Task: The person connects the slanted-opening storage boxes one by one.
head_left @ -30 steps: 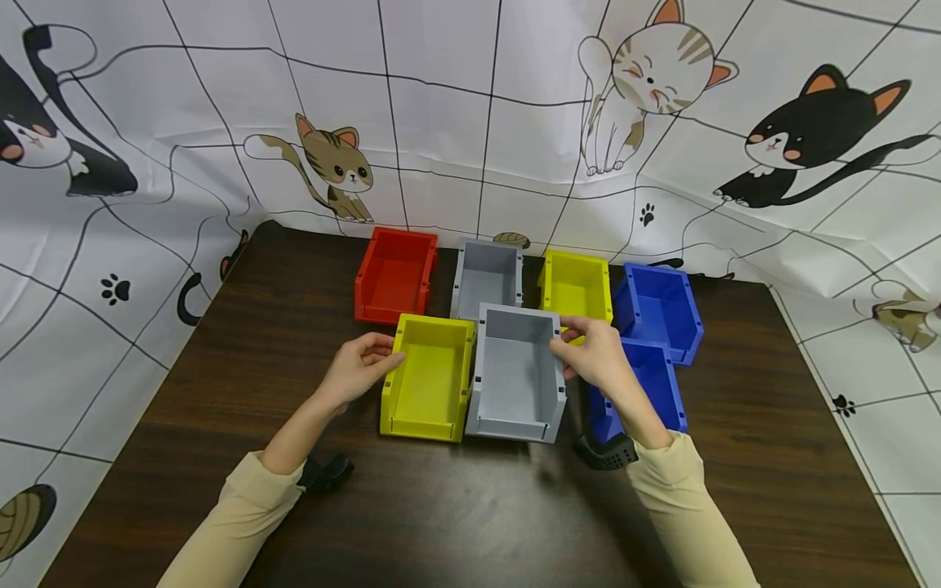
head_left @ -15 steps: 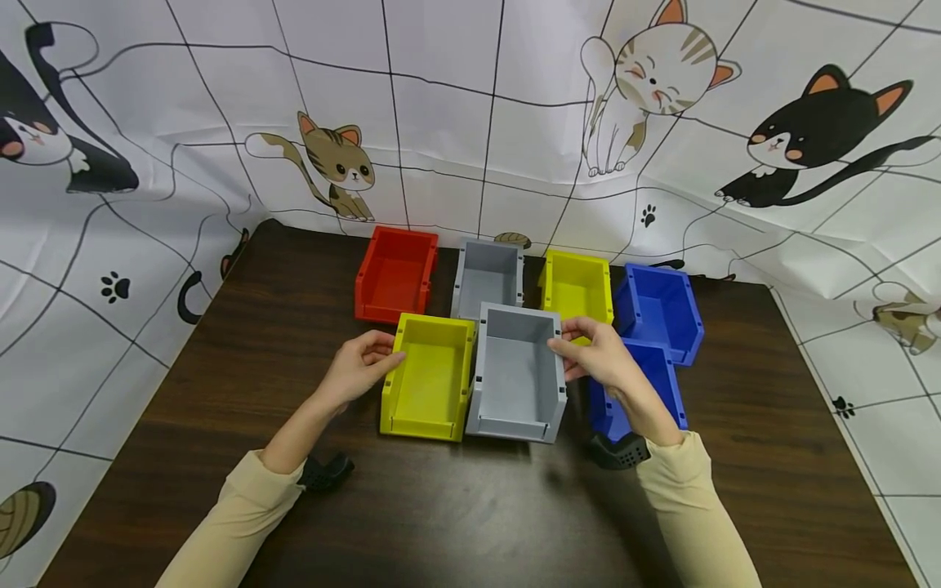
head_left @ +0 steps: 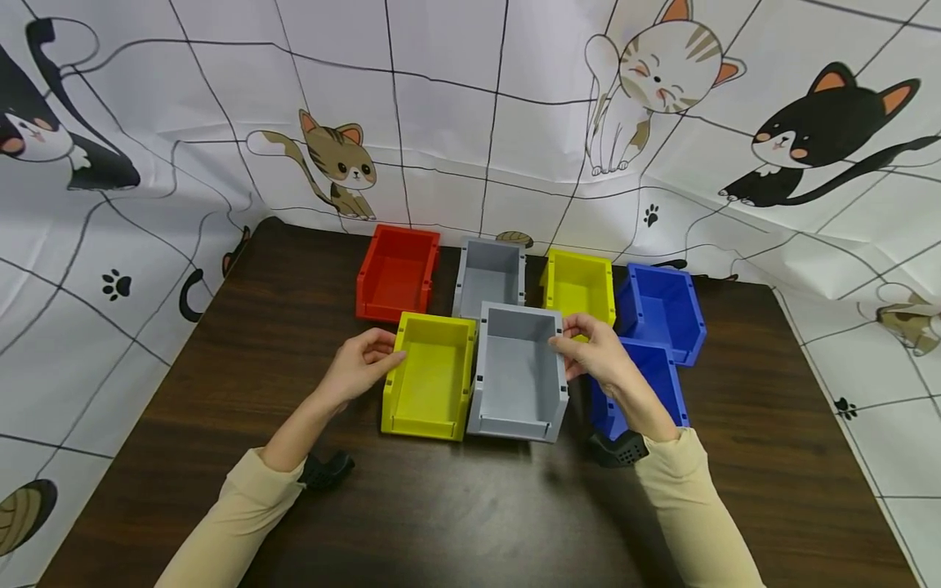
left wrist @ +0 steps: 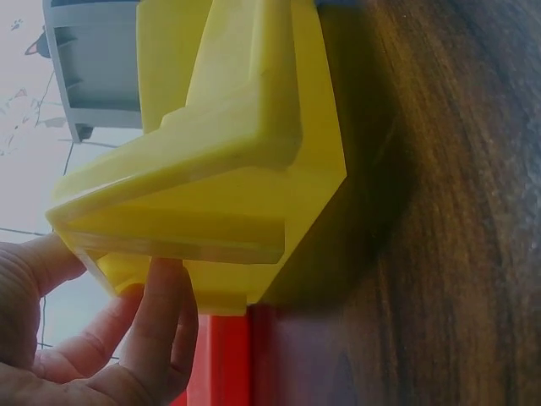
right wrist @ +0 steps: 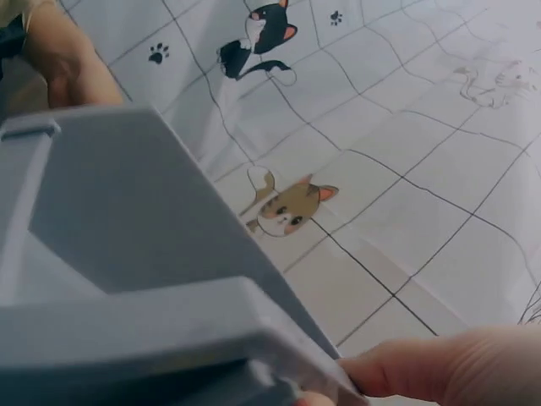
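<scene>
My left hand (head_left: 357, 367) pinches the left wall of a yellow storage bin (head_left: 430, 377), thumb over the rim and fingers along the outside. In the left wrist view those fingertips meet the yellow bin (left wrist: 237, 178) beneath its rim ledge. Right beside it, a larger-looking grey storage bin (head_left: 518, 377) is held at its right wall by my right hand (head_left: 597, 353). The right wrist view has thumb and fingertips at a corner of the grey bin (right wrist: 127, 203). The two bins stand side by side, walls close together, open fronts towards me.
Behind them are a red bin (head_left: 398, 276), a second grey bin (head_left: 491, 273) and another yellow bin (head_left: 579, 282). Two blue bins (head_left: 664, 304) stand at the right, the nearer partly behind my right wrist. A cat-print sheet (head_left: 456, 122) borders the dark wooden table (head_left: 243, 359).
My right wrist has shifted slightly to the right over the second, with its grip still on the grey bin. The left hand and both bins keep their places.
</scene>
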Demonstrator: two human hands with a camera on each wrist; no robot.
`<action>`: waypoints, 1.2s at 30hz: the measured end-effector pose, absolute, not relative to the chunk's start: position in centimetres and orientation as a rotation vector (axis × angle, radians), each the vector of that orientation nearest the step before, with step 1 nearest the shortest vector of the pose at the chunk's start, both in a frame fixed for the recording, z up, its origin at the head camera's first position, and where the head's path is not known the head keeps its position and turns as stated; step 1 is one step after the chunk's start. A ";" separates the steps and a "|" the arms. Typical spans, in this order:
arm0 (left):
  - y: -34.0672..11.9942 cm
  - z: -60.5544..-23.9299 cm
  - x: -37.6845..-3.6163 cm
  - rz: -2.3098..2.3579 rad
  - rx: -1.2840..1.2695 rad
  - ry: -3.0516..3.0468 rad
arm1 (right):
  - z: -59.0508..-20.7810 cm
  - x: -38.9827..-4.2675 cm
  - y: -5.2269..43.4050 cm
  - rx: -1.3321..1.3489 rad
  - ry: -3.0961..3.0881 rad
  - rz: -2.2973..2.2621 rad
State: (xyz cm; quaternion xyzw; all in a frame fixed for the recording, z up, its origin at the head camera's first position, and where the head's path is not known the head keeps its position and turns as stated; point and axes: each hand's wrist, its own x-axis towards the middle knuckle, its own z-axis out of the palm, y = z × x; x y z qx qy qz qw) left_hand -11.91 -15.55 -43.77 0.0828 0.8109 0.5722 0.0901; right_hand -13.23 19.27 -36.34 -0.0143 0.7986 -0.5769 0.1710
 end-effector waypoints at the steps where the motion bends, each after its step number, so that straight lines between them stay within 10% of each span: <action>1: -15.5 -43.7 -11.9 1.699 0.241 2.409 | -36.3 -13.2 19.3 -0.042 2.276 -1.643; 36: -15.5 -43.5 -11.7 1.703 0.248 2.392 | -36.8 -13.8 19.4 -0.008 2.330 -1.570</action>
